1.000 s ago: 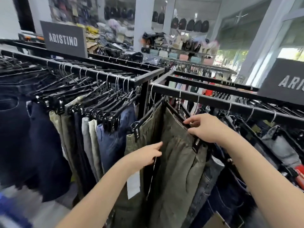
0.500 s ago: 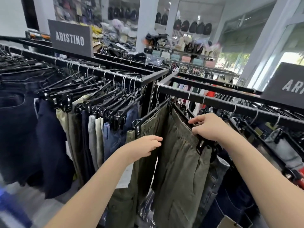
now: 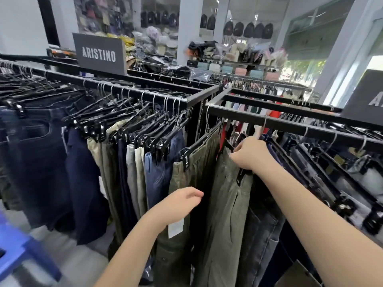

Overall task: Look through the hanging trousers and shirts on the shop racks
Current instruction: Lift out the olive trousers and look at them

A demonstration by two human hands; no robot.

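Trousers hang in tight rows from two black racks that meet at a corner in the middle of the shop floor. On the left rack (image 3: 132, 93), clip hangers (image 3: 157, 141) carry dark jeans (image 3: 37, 162), navy trousers (image 3: 87, 183), then beige, grey and blue pairs toward the corner end. At the near end of the right rack (image 3: 269, 123) hang two olive green trousers: the first pair (image 3: 194, 168) is turned edge-on beside the corner post, and the second pair (image 3: 226, 204) hangs just beside it, with a dark gap between them. Grey jeans (image 3: 261, 228) hang next along that rail.

The right hand (image 3: 251, 155) is up at the rail end, its fingers curled round the black hanger (image 3: 241, 177) that clips the second olive pair at the waist. The left hand (image 3: 180, 204) is lower, in front of the first olive pair, with fingers loosely bent and pointing toward the gap; it grips nothing that can be seen. A white price tag (image 3: 175, 228) hangs just under its wrist.

A grey sign reading ARISTINO (image 3: 99, 53) stands on the far side of the left rack. Backpacks (image 3: 248, 30) hang on the back wall, and a blue stool (image 3: 18, 251) is at the lower left.
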